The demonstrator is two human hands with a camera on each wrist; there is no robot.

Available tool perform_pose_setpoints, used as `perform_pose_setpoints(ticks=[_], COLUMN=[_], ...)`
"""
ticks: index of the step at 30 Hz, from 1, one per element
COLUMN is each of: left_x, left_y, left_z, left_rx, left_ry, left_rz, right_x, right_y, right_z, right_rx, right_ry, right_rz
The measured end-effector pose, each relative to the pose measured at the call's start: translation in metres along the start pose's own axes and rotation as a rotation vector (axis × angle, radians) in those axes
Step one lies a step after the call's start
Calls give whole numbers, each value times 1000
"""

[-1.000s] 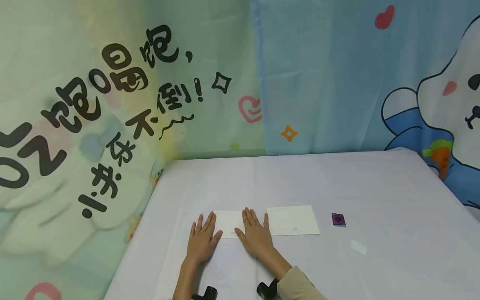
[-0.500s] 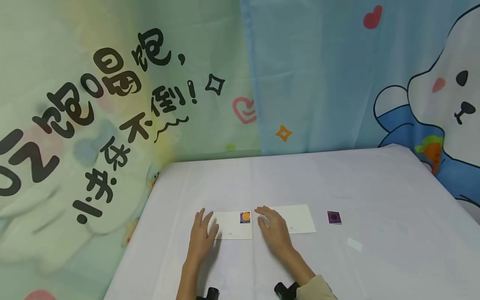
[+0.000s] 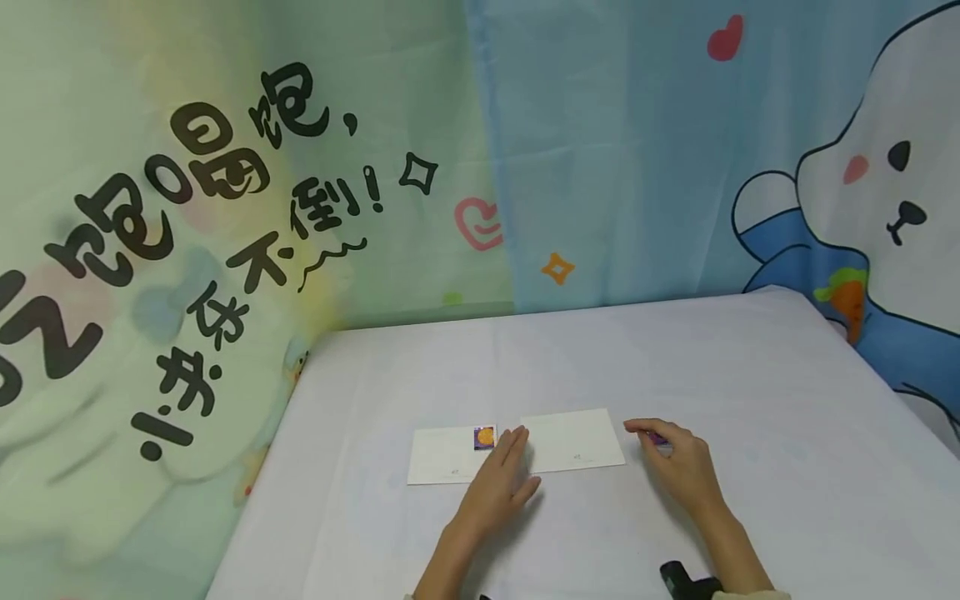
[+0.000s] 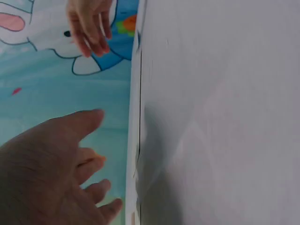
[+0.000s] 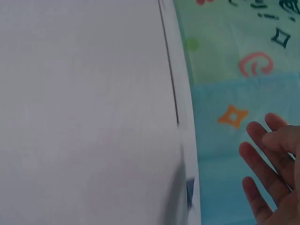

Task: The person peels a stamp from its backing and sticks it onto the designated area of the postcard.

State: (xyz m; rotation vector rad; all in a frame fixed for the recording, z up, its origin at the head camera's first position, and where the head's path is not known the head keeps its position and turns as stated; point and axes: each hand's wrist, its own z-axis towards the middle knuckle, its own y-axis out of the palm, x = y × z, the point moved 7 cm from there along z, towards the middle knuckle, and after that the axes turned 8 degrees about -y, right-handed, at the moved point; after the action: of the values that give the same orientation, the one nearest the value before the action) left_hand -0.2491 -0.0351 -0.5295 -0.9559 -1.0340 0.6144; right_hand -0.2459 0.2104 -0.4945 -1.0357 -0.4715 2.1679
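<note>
The left white card, envelope-shaped, bears a small stamp-like sticker with an orange disc at its upper right corner. My left hand is over the gap between this card and the right white card, fingers extended; whether it touches either is unclear. Over a small purple sticker hovers my right hand, partly hiding it. The right wrist view has this right hand with loosely bent fingers and nothing seen between them. In the left wrist view, the left hand holds nothing.
A white cloth covers the table. Behind it hangs a printed curtain with lettering and a cartoon animal. Black wrist camera gear sits on the right forearm.
Both hands have lifted off the left card, exposing its orange-disc sticker. My right hand has moved right to the purple sticker; my left hand has moved right, towards the right card.
</note>
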Motion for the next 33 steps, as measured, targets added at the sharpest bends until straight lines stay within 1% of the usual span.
perform_pose_setpoints(ticks=[3, 4, 6, 8, 11, 13, 15, 20, 27, 33], left_x=[5, 6, 7, 7, 8, 8, 9, 10, 8, 5], left_y=[19, 23, 28, 31, 32, 32, 32, 34, 39, 37], left_z=[2, 1, -1, -3, -5, -5, -5, -5, -5, -5], left_rx=[-96, -116, -130, -129, -120, -116, -111, -105, -96, -81], left_ry=[39, 44, 45, 39, 38, 50, 64, 82, 92, 86], left_rz=[42, 51, 63, 66, 77, 91, 122, 186, 205, 221], right_x=[18, 23, 32, 42, 55, 61, 64, 66, 70, 68], right_y=[-11, -12, -12, -9, -4, -2, -1, -1, 0, 3], right_z=[-3, -4, -7, -11, -18, -23, -25, -24, -27, -24], right_rx=[-9, -20, -46, -84, -144, -173, -192, -220, -206, -186], right_ry=[28, 37, 57, 92, 166, 204, 220, 210, 191, 169], right_rz=[-32, -29, -18, 3, 17, 13, 8, -20, -56, -47])
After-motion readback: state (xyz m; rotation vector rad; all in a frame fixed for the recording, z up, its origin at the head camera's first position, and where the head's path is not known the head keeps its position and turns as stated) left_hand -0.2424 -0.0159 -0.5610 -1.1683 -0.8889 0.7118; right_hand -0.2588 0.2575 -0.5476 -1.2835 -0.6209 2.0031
